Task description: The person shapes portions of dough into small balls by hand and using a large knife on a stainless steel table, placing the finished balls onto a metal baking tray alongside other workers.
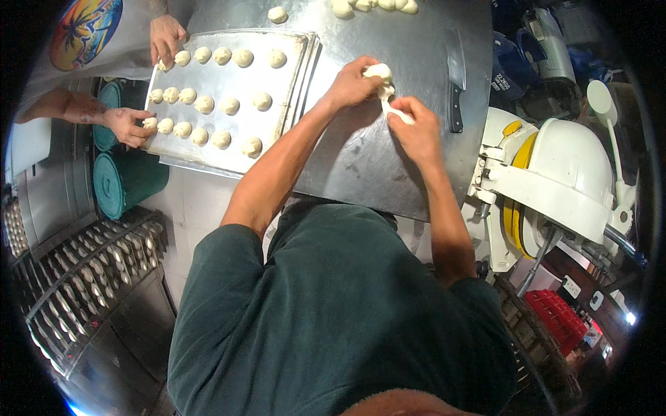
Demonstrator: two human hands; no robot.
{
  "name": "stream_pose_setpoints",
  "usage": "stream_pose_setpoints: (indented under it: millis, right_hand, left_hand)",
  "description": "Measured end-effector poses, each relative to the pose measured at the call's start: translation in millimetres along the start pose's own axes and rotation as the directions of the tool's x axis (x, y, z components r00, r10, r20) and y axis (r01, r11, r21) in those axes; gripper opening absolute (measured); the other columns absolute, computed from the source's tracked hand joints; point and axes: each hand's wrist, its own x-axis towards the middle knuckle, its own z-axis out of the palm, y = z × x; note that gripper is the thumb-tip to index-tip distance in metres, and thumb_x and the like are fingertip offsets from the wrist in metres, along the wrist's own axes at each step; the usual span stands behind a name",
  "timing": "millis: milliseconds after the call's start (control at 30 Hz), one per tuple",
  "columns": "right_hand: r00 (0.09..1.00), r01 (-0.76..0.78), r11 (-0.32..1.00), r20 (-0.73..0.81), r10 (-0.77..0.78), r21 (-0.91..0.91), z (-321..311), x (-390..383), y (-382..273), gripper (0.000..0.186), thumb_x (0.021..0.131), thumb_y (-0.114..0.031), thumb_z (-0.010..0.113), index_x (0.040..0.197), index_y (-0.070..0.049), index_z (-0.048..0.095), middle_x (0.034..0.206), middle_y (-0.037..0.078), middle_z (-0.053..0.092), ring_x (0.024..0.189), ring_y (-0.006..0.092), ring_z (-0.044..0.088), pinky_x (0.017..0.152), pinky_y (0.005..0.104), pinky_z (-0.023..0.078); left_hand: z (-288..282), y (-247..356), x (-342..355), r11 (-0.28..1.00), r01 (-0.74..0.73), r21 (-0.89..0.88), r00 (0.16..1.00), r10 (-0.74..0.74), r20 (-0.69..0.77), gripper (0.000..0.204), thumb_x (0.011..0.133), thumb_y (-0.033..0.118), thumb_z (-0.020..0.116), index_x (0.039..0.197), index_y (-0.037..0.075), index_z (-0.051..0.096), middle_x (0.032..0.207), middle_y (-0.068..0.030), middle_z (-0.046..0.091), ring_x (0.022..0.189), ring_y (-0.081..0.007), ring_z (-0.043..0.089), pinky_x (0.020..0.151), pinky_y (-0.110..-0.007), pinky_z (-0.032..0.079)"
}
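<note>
Above the metal table [361, 170], my left hand [351, 84] is closed around a lump of dough [378, 71]. My right hand [417, 126] pinches the other end, and a thin twisted neck of dough stretches between the two hands. To the left lies a metal baking tray [222, 75] with rows of knotted dough pieces [204, 104]. Another person's two hands touch dough at the tray's left edge: one hand [166, 38] at the far corner, the other hand [127, 127] at the near corner.
A black-handled knife [455, 107] lies at the table's right side. More dough lumps [374, 5] sit at the far edge, with a single dough piece [277, 14] nearby. A white mixer [555, 180] stands at right. Green bins [114, 184] and a loaded rack [90, 277] are at left.
</note>
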Motion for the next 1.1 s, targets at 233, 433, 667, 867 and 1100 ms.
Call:
stream_pose_setpoints:
  millis: [233, 433, 667, 867, 1100]
  right_hand:
    - [0.775, 0.568, 0.817, -0.396, -0.492, 0.098, -75.9, 14.5, -83.7, 0.025, 0.093, -0.006, 0.073, 0.116, -0.003, 0.067, 0.111, 0.007, 0.069, 0.095, 0.0119, 0.065, 0.084, 0.0265, 0.054]
    - [0.949, 0.243, 0.952, 0.157, -0.273, 0.189, -31.0, 32.9, -41.8, 0.044, 0.094, -0.009, 0.073, 0.137, -0.006, 0.064, 0.134, 0.009, 0.063, 0.113, 0.0162, 0.065, 0.095, 0.0289, 0.053]
    - [0.958, -0.082, 0.869, 0.278, -0.066, 0.488, -34.1, 9.5, -18.2, 0.028, 0.090, -0.004, 0.071, 0.117, 0.000, 0.067, 0.100, 0.006, 0.069, 0.088, 0.0117, 0.065, 0.079, 0.0268, 0.055]
    - [0.898, 0.425, 0.707, -0.361, -0.251, 0.565, -161.2, 24.0, -28.2, 0.028, 0.095, -0.009, 0.068, 0.121, 0.000, 0.062, 0.113, 0.015, 0.068, 0.102, 0.0244, 0.069, 0.086, 0.0349, 0.059]
    - [0.949, 0.267, 0.957, 0.143, -0.282, 0.111, -30.0, 14.1, -53.5, 0.039, 0.086, -0.012, 0.080, 0.123, -0.004, 0.070, 0.124, 0.013, 0.069, 0.109, 0.0209, 0.069, 0.092, 0.0327, 0.055]
  left_hand:
    - [-24.6, 49.6, -56.2, 0.835, 0.042, -0.548, 0.997, -0.002, 0.073, 0.048, 0.089, 0.006, 0.053, 0.137, 0.007, 0.050, 0.118, -0.0083, 0.064, 0.102, -0.0174, 0.064, 0.084, -0.033, 0.053]
    - [-20.4, 73.9, -79.6, 0.943, -0.179, -0.282, 0.957, 0.233, 0.172, 0.049, 0.087, 0.005, 0.072, 0.131, 0.011, 0.052, 0.118, -0.0029, 0.063, 0.105, -0.0137, 0.063, 0.090, -0.030, 0.052]
    - [-16.3, 57.8, -111.7, 0.914, -0.098, -0.394, 0.974, 0.169, 0.149, 0.041, 0.083, 0.006, 0.075, 0.119, 0.010, 0.055, 0.123, -0.0055, 0.059, 0.104, -0.0148, 0.063, 0.091, -0.029, 0.052]
    - [-92.4, 52.2, -159.1, 0.843, -0.162, -0.513, 0.983, 0.091, -0.160, 0.044, 0.079, 0.001, 0.071, 0.118, 0.011, 0.053, 0.118, -0.0066, 0.057, 0.105, -0.0148, 0.063, 0.090, -0.036, 0.058]
    - [-17.7, 98.0, -131.4, 0.926, -0.204, 0.317, 0.979, 0.196, 0.056, 0.052, 0.079, 0.009, 0.078, 0.123, 0.002, 0.050, 0.102, -0.0212, 0.071, 0.090, -0.0266, 0.071, 0.081, -0.039, 0.055]
